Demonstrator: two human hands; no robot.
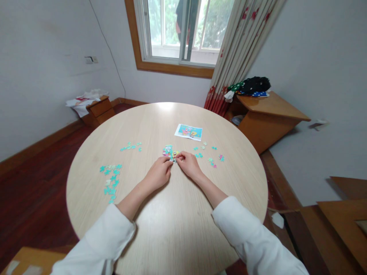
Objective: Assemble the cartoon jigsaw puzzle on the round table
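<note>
Supporting the lot: one round table (169, 233), pale wood-grain top. White sleeves (96, 238), two, reaching in over the near edge. Left hand (158, 172) and right hand (187, 163), bare, fingers bent and drawn together at the near side of the puzzle; whether either grips a piece, cannot tell. Printed picture sheet (188, 132), one, cartoon figures on blue, towards the far edge, right of middle. Partly assembled jigsaw puzzle (168, 149), one, multicoloured, midway between left and right edges. Loose jigsaw pieces (115, 184), mostly turquoise: a column nearest the left edge, a small group beyond it, others scattered between puzzle and right edge.
</note>
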